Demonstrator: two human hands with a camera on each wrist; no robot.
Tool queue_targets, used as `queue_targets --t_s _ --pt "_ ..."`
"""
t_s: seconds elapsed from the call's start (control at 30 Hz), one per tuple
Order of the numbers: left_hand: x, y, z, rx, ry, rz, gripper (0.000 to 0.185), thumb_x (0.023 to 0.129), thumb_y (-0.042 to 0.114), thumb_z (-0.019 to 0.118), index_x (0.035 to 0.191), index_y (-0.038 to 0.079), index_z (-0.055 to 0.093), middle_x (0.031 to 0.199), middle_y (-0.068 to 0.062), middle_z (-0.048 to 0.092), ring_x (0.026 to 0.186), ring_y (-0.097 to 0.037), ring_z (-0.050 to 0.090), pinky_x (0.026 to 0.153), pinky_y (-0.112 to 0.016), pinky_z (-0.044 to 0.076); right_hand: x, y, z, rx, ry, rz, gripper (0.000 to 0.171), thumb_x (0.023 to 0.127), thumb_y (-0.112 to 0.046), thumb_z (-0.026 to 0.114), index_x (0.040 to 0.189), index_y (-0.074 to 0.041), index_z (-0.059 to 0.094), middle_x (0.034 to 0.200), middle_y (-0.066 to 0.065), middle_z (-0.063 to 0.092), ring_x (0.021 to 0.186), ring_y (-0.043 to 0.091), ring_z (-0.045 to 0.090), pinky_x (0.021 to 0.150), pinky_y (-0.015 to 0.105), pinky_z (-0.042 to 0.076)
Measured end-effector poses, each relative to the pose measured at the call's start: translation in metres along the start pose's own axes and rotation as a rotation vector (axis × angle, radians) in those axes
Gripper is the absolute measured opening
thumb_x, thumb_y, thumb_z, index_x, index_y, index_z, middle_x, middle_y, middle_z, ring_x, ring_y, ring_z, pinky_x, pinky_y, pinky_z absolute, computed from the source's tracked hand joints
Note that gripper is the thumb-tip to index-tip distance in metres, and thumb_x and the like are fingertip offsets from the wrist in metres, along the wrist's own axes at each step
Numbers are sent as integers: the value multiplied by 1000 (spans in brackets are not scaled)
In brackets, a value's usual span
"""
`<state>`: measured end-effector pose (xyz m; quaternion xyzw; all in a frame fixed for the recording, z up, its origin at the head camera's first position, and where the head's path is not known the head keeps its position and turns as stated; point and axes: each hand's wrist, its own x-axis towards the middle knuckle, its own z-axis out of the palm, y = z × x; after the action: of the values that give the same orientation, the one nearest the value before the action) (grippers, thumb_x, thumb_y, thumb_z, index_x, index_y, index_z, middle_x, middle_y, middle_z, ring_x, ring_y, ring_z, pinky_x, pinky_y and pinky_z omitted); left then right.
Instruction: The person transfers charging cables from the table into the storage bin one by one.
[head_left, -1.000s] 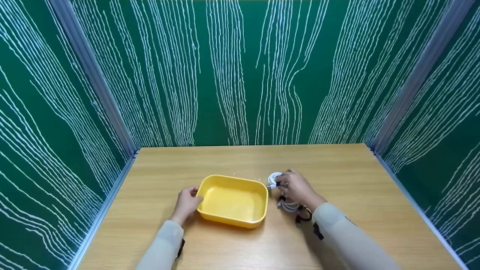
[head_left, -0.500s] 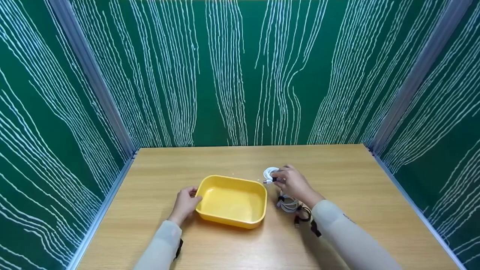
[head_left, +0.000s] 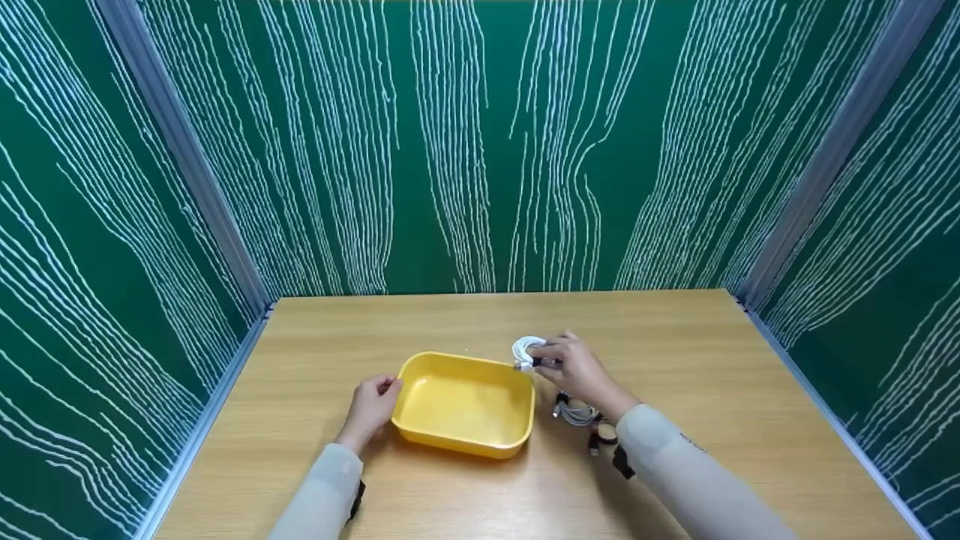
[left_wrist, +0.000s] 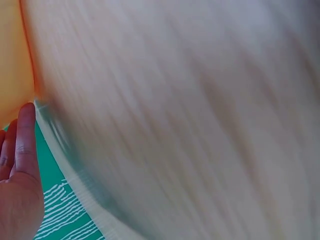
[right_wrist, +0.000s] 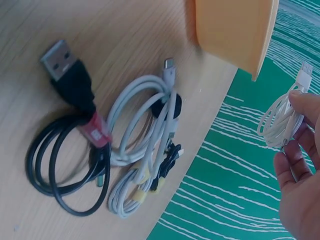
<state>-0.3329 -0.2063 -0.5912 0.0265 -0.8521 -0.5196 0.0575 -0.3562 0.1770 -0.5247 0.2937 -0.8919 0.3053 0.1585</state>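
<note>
A yellow plastic bin (head_left: 465,442) stands at the middle of the table. My left hand (head_left: 371,405) holds its left rim; in the left wrist view straight fingers (left_wrist: 26,140) lie against the outside of the bin (left_wrist: 12,55), and the thumb is out of sight there. My right hand (head_left: 581,367) pinches a coiled white USB cable (head_left: 527,347) near the bin's back right corner. In the right wrist view, the white cable's metal plug (right_wrist: 306,70) points up above the thumb, and the coil hangs between thumb and fingers.
Right of the bin lie a coiled grey cable (head_left: 577,415) and a black USB cable (head_left: 598,439). The right wrist view also shows a smaller pale cable coil (right_wrist: 122,197) and a thin black one (right_wrist: 169,165). Green walls with white lines surround the wooden table (head_left: 337,322).
My right hand has moved left with the white cable, away from the other cables, to the bin's right corner. At the left rim my thumb has drawn back slightly; the bin has barely moved.
</note>
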Motion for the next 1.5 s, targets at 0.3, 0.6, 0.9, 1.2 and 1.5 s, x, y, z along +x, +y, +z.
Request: queue_targets --t_s 0.3,0.6,0.9,1.2,1.5 --pt "1 0 -1 -20 -2 -8 22 107 13 61 107 -3 76 96 -11 75 86 -14 63 76 -25 52 3 -10 4 50 -49 62 35 88 -2 85 122 -8 82 116 15 81 110 36 69 108 62 54" --pt "0 0 -2 -5 -30 -20 24 108 14 61 111 -3 77 101 -11 75 91 -17 65 80 -26 53 6 -19 11 57 -95 84 31 92 -6 84 123 -10 83 116 12 79 111 30 65 95 50 59" --pt "-2 4 -6 -16 -41 4 22 107 12 62 110 -5 77 97 -12 74 87 -16 64 78 -27 53 11 -29 23 76 -93 48 24 92 -8 84 116 -7 84 114 11 81 112 31 66 97 51 60" --pt "-4 7 -9 -40 -67 -65 24 110 15 60 113 -2 76 103 -13 74 91 -18 65 76 -25 54 16 -41 35 84 -121 61 22 92 -8 84 115 -8 85 115 11 80 113 30 66 98 52 60" --pt "-1 5 -9 -58 -65 -62 23 108 14 63 112 -5 75 106 -15 75 94 -18 67 79 -24 55 19 -54 45 97 -172 74 22 94 -10 83 115 -12 85 117 9 79 115 28 65 99 50 60"
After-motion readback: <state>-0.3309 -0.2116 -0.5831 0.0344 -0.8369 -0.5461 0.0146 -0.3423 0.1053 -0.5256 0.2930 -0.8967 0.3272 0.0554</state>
